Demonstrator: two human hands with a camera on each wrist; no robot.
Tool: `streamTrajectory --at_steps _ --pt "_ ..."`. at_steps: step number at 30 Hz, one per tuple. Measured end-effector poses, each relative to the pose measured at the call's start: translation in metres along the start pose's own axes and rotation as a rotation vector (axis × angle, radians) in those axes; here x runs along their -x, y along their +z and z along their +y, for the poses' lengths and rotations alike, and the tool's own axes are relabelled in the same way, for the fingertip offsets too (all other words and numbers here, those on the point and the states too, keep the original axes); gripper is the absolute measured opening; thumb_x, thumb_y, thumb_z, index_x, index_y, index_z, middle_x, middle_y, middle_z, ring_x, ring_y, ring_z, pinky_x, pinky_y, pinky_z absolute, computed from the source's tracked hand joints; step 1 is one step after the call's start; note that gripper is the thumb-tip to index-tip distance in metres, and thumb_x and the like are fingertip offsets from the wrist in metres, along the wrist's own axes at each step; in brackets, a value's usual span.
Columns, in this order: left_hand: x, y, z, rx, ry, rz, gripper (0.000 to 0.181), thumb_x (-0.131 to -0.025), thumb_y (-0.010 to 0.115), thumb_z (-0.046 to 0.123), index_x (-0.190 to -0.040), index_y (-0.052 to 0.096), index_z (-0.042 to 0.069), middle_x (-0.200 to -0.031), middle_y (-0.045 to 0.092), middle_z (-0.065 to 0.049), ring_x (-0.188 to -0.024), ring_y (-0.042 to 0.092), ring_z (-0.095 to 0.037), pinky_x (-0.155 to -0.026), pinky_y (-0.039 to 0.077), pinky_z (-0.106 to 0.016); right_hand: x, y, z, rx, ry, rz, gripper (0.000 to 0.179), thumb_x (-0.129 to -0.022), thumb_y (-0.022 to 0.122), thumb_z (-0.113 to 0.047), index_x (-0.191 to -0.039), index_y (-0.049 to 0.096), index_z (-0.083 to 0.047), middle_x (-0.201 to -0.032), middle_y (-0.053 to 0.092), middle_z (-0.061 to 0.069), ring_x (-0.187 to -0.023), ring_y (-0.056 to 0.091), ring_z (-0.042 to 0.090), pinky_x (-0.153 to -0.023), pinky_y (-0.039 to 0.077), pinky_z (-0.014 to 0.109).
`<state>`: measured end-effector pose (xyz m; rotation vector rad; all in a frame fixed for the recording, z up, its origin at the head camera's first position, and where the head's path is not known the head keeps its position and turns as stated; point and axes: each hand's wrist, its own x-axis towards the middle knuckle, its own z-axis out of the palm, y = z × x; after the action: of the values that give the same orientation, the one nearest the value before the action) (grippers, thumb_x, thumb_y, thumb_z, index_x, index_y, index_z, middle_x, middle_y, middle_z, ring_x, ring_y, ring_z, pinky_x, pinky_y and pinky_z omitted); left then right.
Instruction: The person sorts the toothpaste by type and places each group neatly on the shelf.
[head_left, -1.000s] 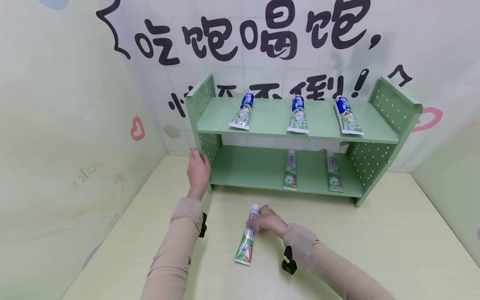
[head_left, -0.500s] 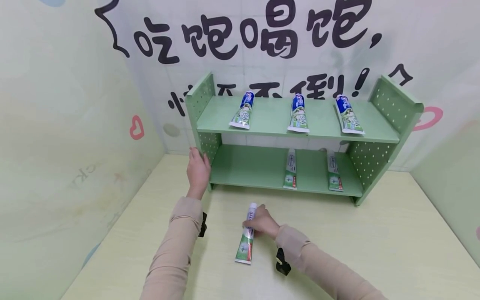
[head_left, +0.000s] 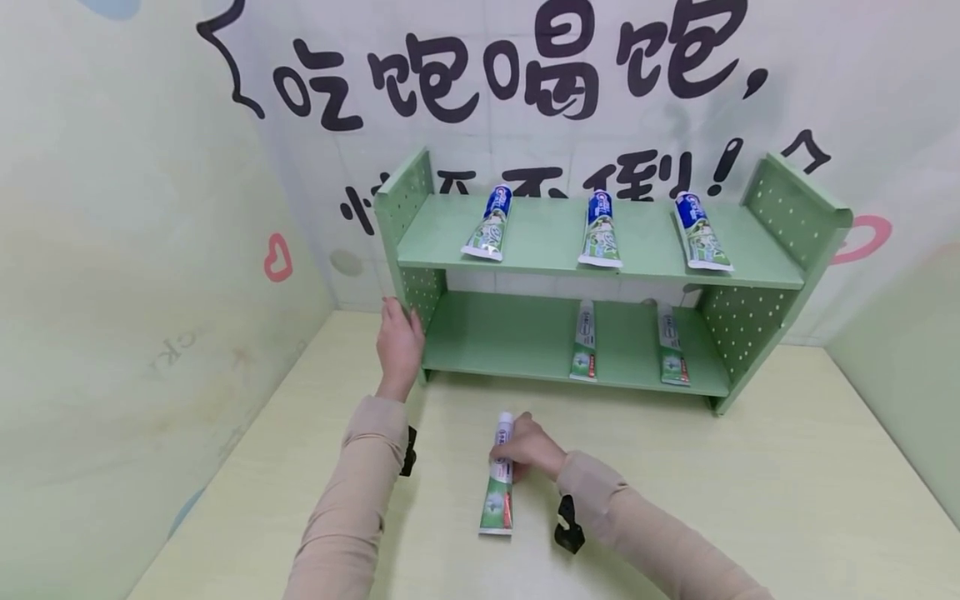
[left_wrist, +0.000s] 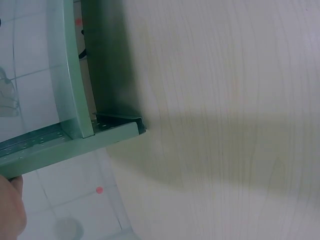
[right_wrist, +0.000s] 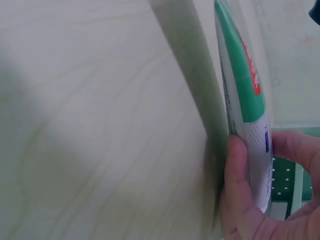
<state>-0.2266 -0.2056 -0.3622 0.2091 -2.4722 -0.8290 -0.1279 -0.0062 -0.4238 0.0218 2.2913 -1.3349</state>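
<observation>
My right hand [head_left: 531, 446] pinches a green-and-white toothpaste tube [head_left: 496, 508] near its capped end, thumb on one side and fingers on the other. In the right wrist view the tube [right_wrist: 254, 110] runs up from the fingers at a slant, its shadow on the table beside it. In the head view its cap points toward the green shelf [head_left: 510, 329]. My left hand [head_left: 400, 346] rests against the outside of the shelf's left side panel, fingers pointing up along it. Only part of this hand [left_wrist: 9, 207] shows in the left wrist view.
Three blue-and-green toothpaste tubes, one of them the middle tube [head_left: 600, 229], lie on the upper board. On the lower board lie two green-and-white tubes, a middle one [head_left: 584, 342] and a right one [head_left: 672, 343]. A pale wooden table [head_left: 810, 492] carries the shelf; walls stand behind and beside it.
My right hand has moved slightly left and closed its grip on the tube. The tube has turned from slanting to nearly straight toward the shelf. My left hand stays at the panel.
</observation>
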Motion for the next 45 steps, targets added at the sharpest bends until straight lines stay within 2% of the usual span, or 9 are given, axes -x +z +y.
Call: streamTrajectory --at_steps 4,7,16,24,30,35,40,45 --pt "0.000 0.000 0.001 -0.007 0.007 0.005 0.037 -0.097 0.041 0.018 -0.124 0.036 -0.006 -0.126 0.046 -0.028 -0.088 0.060 -0.041 -0.072 0.053 -0.047 0.005 -0.007 -0.004 -0.025 -0.026 -0.027 0.049 -0.074 0.068 -0.006 -0.108 0.035 0.008 -0.079 0.056 0.017 -0.057 0.061 0.022 -0.053 0.057 0.033" --pt "0.000 -0.001 0.001 -0.007 0.007 0.009 0.038 -0.097 0.042 0.017 -0.125 0.036 -0.006 -0.126 0.046 -0.028 -0.089 0.060 -0.042 -0.073 0.053 -0.047 0.010 -0.014 -0.009 -0.047 -0.050 -0.044 0.046 -0.075 0.068 -0.006 -0.106 0.036 0.006 -0.082 0.056 0.018 -0.059 0.062 0.022 -0.056 0.057 0.035" --pt "0.001 -0.002 0.003 0.001 -0.006 0.004 0.037 -0.097 0.041 0.018 -0.125 0.036 -0.006 -0.119 0.050 -0.026 -0.089 0.060 -0.040 -0.074 0.053 -0.046 0.017 -0.029 -0.029 -0.065 -0.085 -0.077 0.051 -0.076 0.067 -0.004 -0.116 0.039 0.010 -0.089 0.058 0.020 -0.067 0.063 0.024 -0.056 0.057 0.033" --pt "0.001 -0.006 0.003 0.011 -0.029 -0.007 0.039 -0.097 0.042 0.018 -0.127 0.034 -0.006 -0.115 0.051 -0.024 -0.090 0.059 -0.039 -0.076 0.053 -0.045 0.005 -0.045 -0.053 -0.029 -0.101 -0.054 0.056 -0.076 0.067 -0.006 -0.121 0.037 0.011 -0.091 0.059 0.021 -0.072 0.064 0.025 -0.056 0.058 0.032" --pt "0.003 -0.002 0.003 0.015 -0.006 0.023 0.041 -0.097 0.044 0.019 -0.127 0.035 -0.006 -0.111 0.053 -0.024 -0.089 0.060 -0.038 -0.074 0.054 -0.044 -0.004 -0.057 -0.067 -0.034 -0.096 -0.056 0.061 -0.078 0.066 -0.006 -0.125 0.032 0.011 -0.099 0.057 0.024 -0.079 0.064 0.028 -0.059 0.058 0.032" --pt "0.004 -0.002 0.000 -0.009 0.003 0.048 0.033 -0.097 0.044 0.020 -0.119 0.040 -0.004 -0.105 0.055 -0.022 -0.085 0.061 -0.037 -0.070 0.054 -0.043 -0.012 -0.063 -0.079 -0.031 -0.092 -0.056 0.064 -0.078 0.066 -0.007 -0.127 0.029 0.010 -0.102 0.056 0.025 -0.080 0.063 0.029 -0.060 0.058 0.032" --pt "0.006 -0.002 0.001 -0.019 0.000 0.045 0.025 -0.096 0.045 0.020 -0.108 0.042 -0.002 -0.097 0.056 -0.019 -0.079 0.060 -0.033 -0.065 0.054 -0.039 -0.021 -0.071 -0.090 -0.042 -0.080 -0.070 0.069 -0.081 0.064 -0.008 -0.133 0.023 0.011 -0.109 0.053 0.027 -0.087 0.062 0.031 -0.065 0.058 0.032" --pt "0.007 -0.004 0.002 -0.009 -0.004 0.039 0.023 -0.096 0.045 0.019 -0.106 0.042 -0.002 -0.095 0.055 -0.018 -0.078 0.060 -0.031 -0.065 0.054 -0.037 -0.030 -0.077 -0.098 -0.033 -0.101 -0.083 0.066 -0.083 0.062 -0.010 -0.134 0.024 0.010 -0.113 0.050 0.027 -0.091 0.060 0.032 -0.068 0.058 0.034"
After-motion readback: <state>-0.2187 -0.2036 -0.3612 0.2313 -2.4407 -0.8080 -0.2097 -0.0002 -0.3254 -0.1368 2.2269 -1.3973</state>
